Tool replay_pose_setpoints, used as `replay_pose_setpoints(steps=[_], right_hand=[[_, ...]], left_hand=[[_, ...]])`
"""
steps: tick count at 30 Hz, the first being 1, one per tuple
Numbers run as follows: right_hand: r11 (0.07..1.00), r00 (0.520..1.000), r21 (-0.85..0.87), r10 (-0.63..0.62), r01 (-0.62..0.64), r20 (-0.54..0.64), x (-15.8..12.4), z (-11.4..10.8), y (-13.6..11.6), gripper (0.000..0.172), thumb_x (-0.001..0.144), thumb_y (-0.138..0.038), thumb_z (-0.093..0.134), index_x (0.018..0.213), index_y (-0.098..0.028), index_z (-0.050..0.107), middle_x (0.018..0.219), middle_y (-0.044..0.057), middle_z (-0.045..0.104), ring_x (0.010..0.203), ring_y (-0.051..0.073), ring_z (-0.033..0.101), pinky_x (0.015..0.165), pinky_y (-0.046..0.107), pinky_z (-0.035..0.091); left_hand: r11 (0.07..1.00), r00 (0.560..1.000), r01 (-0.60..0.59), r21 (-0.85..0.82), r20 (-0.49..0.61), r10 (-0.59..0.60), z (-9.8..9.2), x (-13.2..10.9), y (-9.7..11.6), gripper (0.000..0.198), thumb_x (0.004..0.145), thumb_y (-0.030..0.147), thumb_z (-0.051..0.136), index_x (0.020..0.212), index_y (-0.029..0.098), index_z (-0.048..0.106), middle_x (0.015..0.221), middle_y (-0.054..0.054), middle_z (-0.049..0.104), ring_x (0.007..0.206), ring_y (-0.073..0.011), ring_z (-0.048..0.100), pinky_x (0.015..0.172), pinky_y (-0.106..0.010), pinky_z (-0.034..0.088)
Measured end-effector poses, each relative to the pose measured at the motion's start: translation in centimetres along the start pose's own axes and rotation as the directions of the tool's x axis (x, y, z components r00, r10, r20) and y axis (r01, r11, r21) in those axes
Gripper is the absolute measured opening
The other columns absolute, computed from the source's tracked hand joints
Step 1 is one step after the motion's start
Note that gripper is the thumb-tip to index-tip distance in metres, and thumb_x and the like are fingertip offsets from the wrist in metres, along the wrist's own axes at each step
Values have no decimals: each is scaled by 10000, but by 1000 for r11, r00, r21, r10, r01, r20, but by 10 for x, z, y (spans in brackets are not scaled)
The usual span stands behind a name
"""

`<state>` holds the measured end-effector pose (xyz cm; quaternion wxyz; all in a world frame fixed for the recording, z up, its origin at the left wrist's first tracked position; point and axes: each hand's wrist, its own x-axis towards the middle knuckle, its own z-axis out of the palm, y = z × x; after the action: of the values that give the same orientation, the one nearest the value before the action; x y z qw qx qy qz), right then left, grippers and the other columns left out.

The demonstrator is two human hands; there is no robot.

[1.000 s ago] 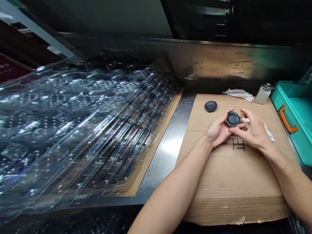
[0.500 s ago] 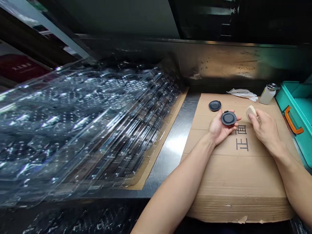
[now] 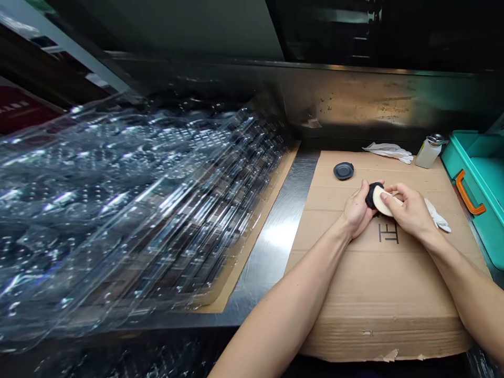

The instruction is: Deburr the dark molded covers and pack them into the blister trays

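Observation:
My left hand is closed around a small round black plastic part with a raised rim, tilted toward the right. In my right hand, thumb and fingers pinch a cream-coloured flat pad, maybe a sponge. The pad lies against the black part and covers much of its face. Both hands are above the cardboard. A second round black part with a small tab lies flat on the cardboard, behind and left of my hands.
Stacked flat cardboard bears printed black characters. White gloves lie at its back, and a white glove beside my right hand. Right of a pump bottle stands a teal box with an orange handle. Clear plastic trays fill the left.
My right hand has moved left and brought the cream pad onto the black part. My left hand has tilted that part and curled its fingers. The glove on the right has come into view.

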<state>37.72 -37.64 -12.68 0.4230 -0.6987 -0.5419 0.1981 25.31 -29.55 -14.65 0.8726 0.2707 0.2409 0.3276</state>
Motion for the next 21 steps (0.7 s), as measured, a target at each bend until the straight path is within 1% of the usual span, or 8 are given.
replay_pose_setpoints(steps=[2,4,8,11,13,16,19,21], right_hand=[[999,998,52,-10,7,69,2,1,2,285,921,-472,610,1005,-217,707,882,26,755,763,190,670,664,286,472],[1000,995,19,-1,-1,98,2,-1,3,278,908,-471,625,965,-216,719,822,19,743,731,189,661,645,284,466],[997,997,-59,42,-46,-58,2,-7,7,273,893,-466,637,966,-217,723,779,21,735,715,199,659,626,285,458],[998,999,-28,47,-47,-7,3,-8,8,264,891,-456,631,946,-216,727,843,30,757,752,202,677,649,286,470],[996,997,-44,75,-74,21,4,-8,8,266,879,-464,639,923,-216,724,813,27,752,734,202,673,633,283,459],[986,995,-143,75,-84,-67,3,-7,5,251,892,-467,616,926,-229,689,789,23,743,729,214,672,631,291,438],[954,996,-296,17,-42,-86,1,-2,-2,223,940,-429,538,1008,-247,646,859,39,756,781,247,691,664,317,426],[909,990,-407,35,-87,-133,0,3,-8,248,961,-415,493,1087,-240,616,852,63,749,772,274,689,651,330,402]], left_hand=[[1000,1000,8,5,5,-8,0,0,-3,445,1085,404,377,1100,110,711,1065,-147,762,1059,-241,735,1043,-392,532],[1000,1000,17,10,12,-17,0,0,-5,450,1087,403,365,1098,108,705,1060,-150,763,1050,-245,738,1030,-399,544],[1000,1000,28,1,12,-28,2,1,-8,443,1094,389,341,1125,116,689,1067,-147,765,1025,-236,742,1003,-424,567],[1000,1000,28,-12,-6,-28,3,2,-11,432,1091,379,362,1109,103,693,1075,-161,769,1042,-240,743,1011,-412,565],[999,999,31,-23,-19,-31,4,2,-13,426,1090,384,372,1134,108,694,1100,-160,770,1067,-245,741,1016,-417,564],[997,998,62,-38,-13,-62,4,2,-16,412,1087,395,388,1181,124,684,1122,-152,772,1081,-244,741,1026,-420,563],[996,998,60,-62,-18,-61,6,3,-17,402,1083,391,407,1181,113,681,1107,-154,780,1093,-243,741,1040,-402,557],[997,998,39,-70,-44,-42,7,3,-17,404,1089,386,392,1207,123,676,1097,-140,788,1115,-244,736,1039,-416,559]])
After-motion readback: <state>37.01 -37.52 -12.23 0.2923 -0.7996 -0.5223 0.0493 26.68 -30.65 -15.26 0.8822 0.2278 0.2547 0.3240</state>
